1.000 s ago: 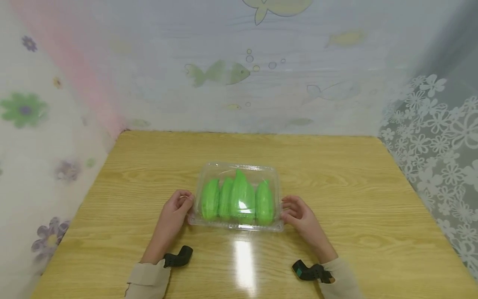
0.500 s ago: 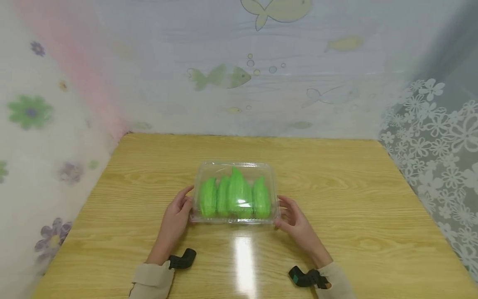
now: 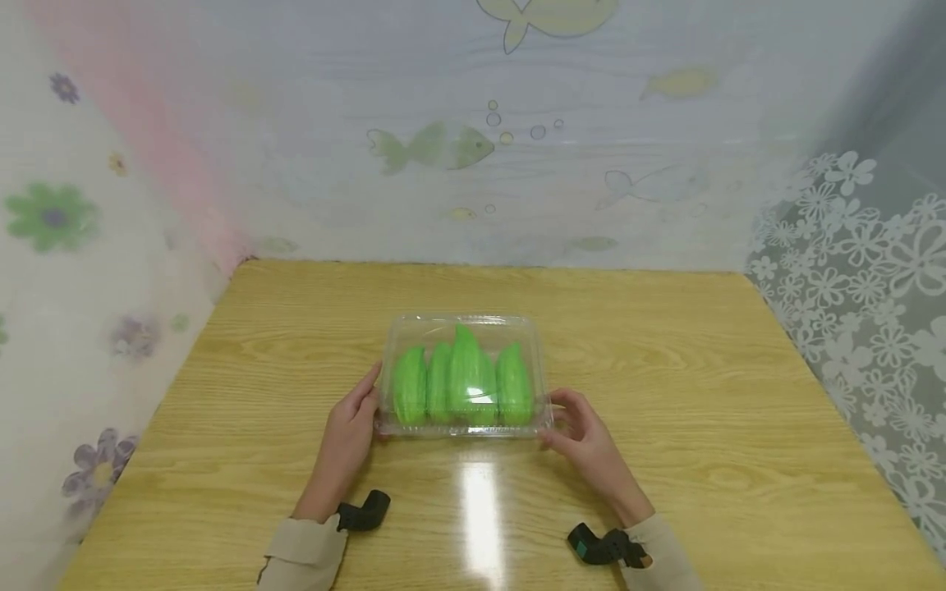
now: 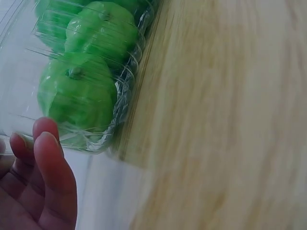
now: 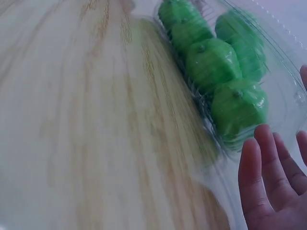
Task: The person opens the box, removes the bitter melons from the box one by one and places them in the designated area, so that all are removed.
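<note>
"How do the grips look from your end?"

"From here, I have the left grip (image 3: 351,423) touching the left end of a clear plastic container (image 3: 458,430), its fingers fairly straight, not clenched. My right grip (image 3: 587,435) is much the same at the opposite end, thumb by the near corner, fingers extended."

"And the container?"

"It sits between both grips, lid on, around the middle of the wood-grain surface (image 3: 702,369). I can't tell whether its base touches down. Inside, I see several green gourd-shaped pieces (image 3: 468,377) side by side, pointed tips away from me; they overlap too much for me to count."

"Farther out?"

"I get beige sleeves (image 3: 303,550) with a black wrist camera (image 3: 599,547) near each cuff, then a pale fish-patterned sheet (image 3: 432,148) beyond the surface's far edge, and white flower shapes (image 3: 897,328) off to the right."
</note>
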The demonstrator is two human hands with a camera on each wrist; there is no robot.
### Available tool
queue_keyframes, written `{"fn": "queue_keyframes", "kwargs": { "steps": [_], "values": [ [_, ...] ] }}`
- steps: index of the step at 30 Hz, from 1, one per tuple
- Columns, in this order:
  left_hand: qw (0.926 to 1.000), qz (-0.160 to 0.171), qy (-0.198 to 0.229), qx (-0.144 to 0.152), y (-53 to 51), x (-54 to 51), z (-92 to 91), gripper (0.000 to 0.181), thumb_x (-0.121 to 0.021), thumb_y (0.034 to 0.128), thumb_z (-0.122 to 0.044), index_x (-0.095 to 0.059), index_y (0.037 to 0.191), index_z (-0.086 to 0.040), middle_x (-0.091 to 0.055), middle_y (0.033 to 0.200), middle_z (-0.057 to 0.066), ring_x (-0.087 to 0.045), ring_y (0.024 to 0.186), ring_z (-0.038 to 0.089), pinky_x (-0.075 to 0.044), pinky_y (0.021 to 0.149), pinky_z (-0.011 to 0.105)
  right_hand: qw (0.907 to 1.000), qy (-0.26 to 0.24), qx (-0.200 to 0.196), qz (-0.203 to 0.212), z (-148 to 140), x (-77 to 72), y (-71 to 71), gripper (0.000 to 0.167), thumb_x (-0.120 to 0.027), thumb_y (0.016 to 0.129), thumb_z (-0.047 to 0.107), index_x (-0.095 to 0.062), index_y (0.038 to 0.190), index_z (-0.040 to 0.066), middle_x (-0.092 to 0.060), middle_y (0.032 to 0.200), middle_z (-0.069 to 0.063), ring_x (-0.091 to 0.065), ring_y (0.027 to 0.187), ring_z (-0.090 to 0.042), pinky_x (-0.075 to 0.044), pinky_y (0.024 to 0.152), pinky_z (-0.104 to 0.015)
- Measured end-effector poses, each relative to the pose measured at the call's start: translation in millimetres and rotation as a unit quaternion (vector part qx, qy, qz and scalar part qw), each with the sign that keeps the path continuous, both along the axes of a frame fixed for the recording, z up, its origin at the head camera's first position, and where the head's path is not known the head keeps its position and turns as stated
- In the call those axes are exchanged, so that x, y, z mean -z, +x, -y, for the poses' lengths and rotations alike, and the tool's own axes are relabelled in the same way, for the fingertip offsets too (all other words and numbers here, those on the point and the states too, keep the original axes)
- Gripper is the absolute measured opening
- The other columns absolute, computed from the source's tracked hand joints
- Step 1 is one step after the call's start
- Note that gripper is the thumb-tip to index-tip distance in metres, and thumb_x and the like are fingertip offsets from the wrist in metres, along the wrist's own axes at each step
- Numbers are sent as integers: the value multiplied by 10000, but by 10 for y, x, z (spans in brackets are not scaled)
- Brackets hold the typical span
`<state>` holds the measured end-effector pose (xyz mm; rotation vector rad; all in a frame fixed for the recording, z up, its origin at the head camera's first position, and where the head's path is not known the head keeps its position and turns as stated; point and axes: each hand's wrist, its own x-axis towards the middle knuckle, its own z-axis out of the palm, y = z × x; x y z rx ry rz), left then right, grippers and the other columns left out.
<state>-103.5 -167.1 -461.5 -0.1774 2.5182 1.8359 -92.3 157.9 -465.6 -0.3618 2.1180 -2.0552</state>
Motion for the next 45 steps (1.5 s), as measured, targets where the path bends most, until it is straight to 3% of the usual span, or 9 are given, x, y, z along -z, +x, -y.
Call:
{"fn": "queue_keyframes", "kwargs": {
  "steps": [6,9,13,17,25,29,37,45],
  "values": [
    [10000,-4,-26,69,-77,-3,22,384,-310,968,-368,-337,1351,-353,-512,858,83,-511,633,227,-446,641,323,9998,169,72,7,32,14,-64,578,-607,846,76,-321,1347,118,-373,1313,-118,-480,1071,-290,-479,747,-408],
    [9999,-34,32,158,-121,-2,31,389,-287,977,-329,-317,1364,-343,-525,974,64,-516,649,229,-448,660,329,9996,202,159,103,47,25,-99,585,-613,846,94,-332,1351,183,-377,1307,-84,-476,1078,-296,-476,754,-400],
    [9994,-36,111,311,-159,33,37,404,-273,979,-267,-296,1378,-324,-520,1049,56,-525,671,224,-444,717,335,9998,171,77,40,44,60,-110,591,-595,856,78,-308,1365,165,-353,1314,-109,-462,1097,-300,-471,773,-396],
    [9995,-106,-9,296,-166,55,40,419,-261,973,-223,-292,1377,-330,-498,935,80,-506,684,215,-428,714,323,10000,90,5,-38,51,72,-106,568,-577,866,73,-298,1359,111,-331,1335,-126,-458,1107,-294,-461,803,-384],
    [9995,-122,-59,273,-154,64,51,468,-249,946,-138,-299,1381,-302,-470,928,75,-514,669,215,-454,650,313,9990,313,257,180,74,62,-55,490,-582,869,102,-371,1310,65,-441,1271,-138,-460,1112,-273,-428,850,-299],
    [9990,-253,-175,323,-169,54,61,461,-253,950,-142,-298,1384,-290,-483,905,73,-509,665,208,-442,657,307,9994,227,187,167,85,69,-58,503,-585,864,87,-353,1310,74,-417,1286,-143,-468,1094,-310,-447,831,-324],
    [9999,34,34,111,-106,28,71,367,-318,968,-332,-356,1331,-376,-414,569,73,-371,459,154,-384,462,308,9994,217,82,254,107,88,-35,579,-661,807,98,-332,1283,99,-392,1280,-130,-467,1097,-308,-460,818,-340],
    [9998,92,-50,140,-68,0,67,397,-332,947,-441,-341,1339,-375,-422,618,70,-369,494,140,-380,490,305,9984,456,278,174,103,52,-8,542,-659,812,119,-350,1257,84,-405,1256,-125,-446,1115,-301,-465,806,-321]
  ]
}}
